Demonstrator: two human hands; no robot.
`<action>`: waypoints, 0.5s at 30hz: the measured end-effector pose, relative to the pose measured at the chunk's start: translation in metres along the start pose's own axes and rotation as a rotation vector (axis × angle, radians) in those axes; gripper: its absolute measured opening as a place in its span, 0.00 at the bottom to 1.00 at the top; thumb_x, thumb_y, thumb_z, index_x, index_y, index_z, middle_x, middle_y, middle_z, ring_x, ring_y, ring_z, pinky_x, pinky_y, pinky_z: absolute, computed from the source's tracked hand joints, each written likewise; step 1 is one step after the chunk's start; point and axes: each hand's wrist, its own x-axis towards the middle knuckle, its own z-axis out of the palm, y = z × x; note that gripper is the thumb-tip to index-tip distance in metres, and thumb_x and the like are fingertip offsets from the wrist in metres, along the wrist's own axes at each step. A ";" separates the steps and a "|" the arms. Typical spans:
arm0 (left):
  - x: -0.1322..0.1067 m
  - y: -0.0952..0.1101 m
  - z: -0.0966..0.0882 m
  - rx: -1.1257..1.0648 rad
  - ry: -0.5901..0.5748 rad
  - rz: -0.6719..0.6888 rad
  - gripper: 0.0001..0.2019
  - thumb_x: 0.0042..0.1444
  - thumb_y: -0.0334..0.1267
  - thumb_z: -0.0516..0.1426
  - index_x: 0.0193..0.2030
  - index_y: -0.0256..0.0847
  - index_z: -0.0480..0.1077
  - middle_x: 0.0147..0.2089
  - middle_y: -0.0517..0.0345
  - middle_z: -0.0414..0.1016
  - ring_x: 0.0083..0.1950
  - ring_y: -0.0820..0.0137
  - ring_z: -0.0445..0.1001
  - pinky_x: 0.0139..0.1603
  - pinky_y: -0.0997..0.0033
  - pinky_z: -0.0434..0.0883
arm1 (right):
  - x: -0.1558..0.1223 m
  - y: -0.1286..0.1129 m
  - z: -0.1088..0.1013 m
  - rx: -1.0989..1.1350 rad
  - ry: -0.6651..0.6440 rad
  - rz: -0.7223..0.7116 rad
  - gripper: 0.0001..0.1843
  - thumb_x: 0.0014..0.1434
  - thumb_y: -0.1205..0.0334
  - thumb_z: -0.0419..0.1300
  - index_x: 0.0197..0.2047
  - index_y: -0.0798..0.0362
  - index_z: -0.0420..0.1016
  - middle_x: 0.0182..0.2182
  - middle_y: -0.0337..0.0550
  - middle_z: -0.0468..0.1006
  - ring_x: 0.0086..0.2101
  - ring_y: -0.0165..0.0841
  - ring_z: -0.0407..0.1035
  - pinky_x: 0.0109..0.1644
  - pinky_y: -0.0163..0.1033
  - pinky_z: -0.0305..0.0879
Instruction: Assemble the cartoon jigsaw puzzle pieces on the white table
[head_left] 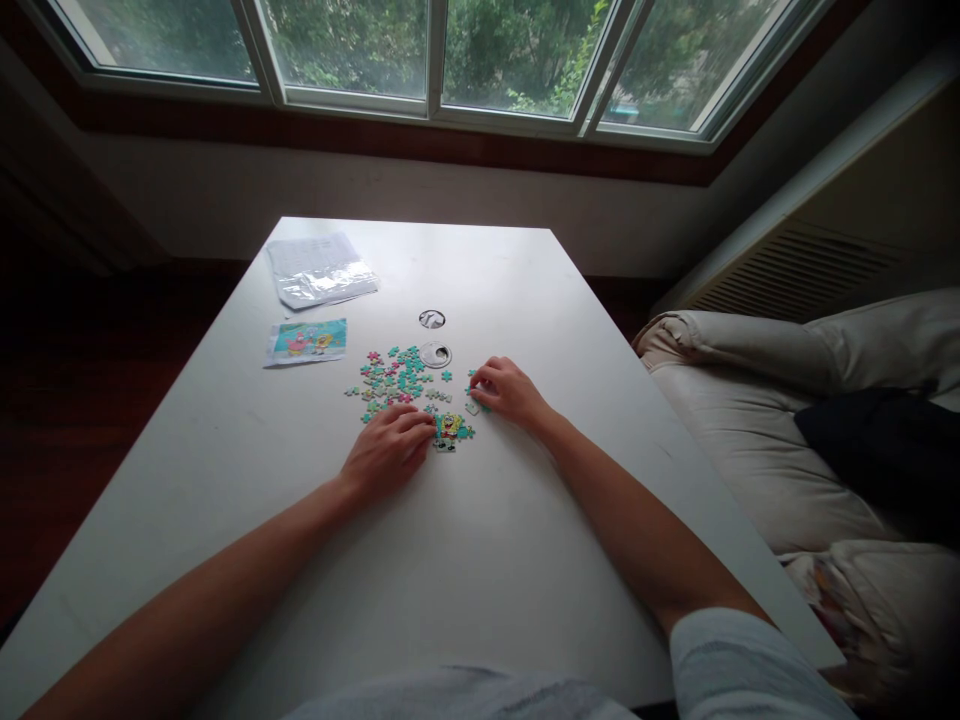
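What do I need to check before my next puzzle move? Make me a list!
1. Left hand beside the joined patch: ok, fingers at its left edge.
2. Right hand gripping a piece: cannot tell, its fingertips are too small to make out.
3. Picture sheet face up: ok.
4. Loose pieces spread well apart: not ok, many lie bunched together.
5. Plastic packet away from the pieces: ok, near the table's far left corner.
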 end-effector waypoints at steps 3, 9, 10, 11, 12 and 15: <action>-0.001 0.002 0.001 -0.014 0.016 0.035 0.12 0.66 0.35 0.54 0.52 0.47 0.76 0.55 0.57 0.79 0.59 0.61 0.71 0.63 0.55 0.69 | 0.000 -0.002 0.005 -0.023 0.016 0.018 0.03 0.60 0.63 0.64 0.39 0.48 0.79 0.34 0.42 0.72 0.40 0.36 0.65 0.47 0.41 0.62; -0.002 0.000 0.000 0.028 0.104 -0.049 0.09 0.66 0.35 0.54 0.46 0.46 0.77 0.48 0.56 0.81 0.53 0.62 0.73 0.57 0.55 0.69 | -0.003 -0.003 0.013 -0.049 0.055 0.014 0.07 0.63 0.66 0.61 0.42 0.47 0.79 0.35 0.43 0.73 0.40 0.37 0.65 0.47 0.41 0.63; -0.002 0.000 -0.001 0.037 0.106 -0.065 0.09 0.66 0.35 0.54 0.44 0.45 0.77 0.47 0.56 0.81 0.52 0.62 0.73 0.56 0.56 0.69 | -0.003 -0.003 0.013 -0.053 0.058 0.010 0.07 0.63 0.66 0.60 0.42 0.47 0.79 0.35 0.43 0.73 0.40 0.37 0.65 0.47 0.41 0.63; -0.001 0.000 -0.001 0.045 0.104 -0.078 0.09 0.66 0.35 0.54 0.43 0.45 0.77 0.46 0.56 0.81 0.51 0.62 0.73 0.56 0.56 0.69 | -0.003 -0.004 0.013 -0.057 0.058 0.007 0.07 0.63 0.65 0.60 0.42 0.47 0.79 0.35 0.43 0.73 0.40 0.37 0.65 0.47 0.41 0.63; -0.001 0.000 -0.002 0.050 0.102 -0.087 0.09 0.66 0.36 0.54 0.43 0.45 0.77 0.46 0.57 0.81 0.51 0.62 0.73 0.55 0.56 0.69 | -0.004 -0.004 0.012 -0.062 0.056 0.007 0.06 0.63 0.65 0.61 0.42 0.47 0.79 0.35 0.43 0.73 0.40 0.37 0.65 0.47 0.41 0.63; -0.001 0.001 -0.003 0.057 0.090 -0.102 0.10 0.66 0.36 0.53 0.42 0.45 0.77 0.45 0.57 0.81 0.51 0.62 0.73 0.55 0.57 0.68 | -0.004 -0.007 0.011 -0.078 0.047 0.019 0.05 0.62 0.62 0.63 0.42 0.47 0.78 0.35 0.42 0.72 0.40 0.37 0.65 0.46 0.41 0.63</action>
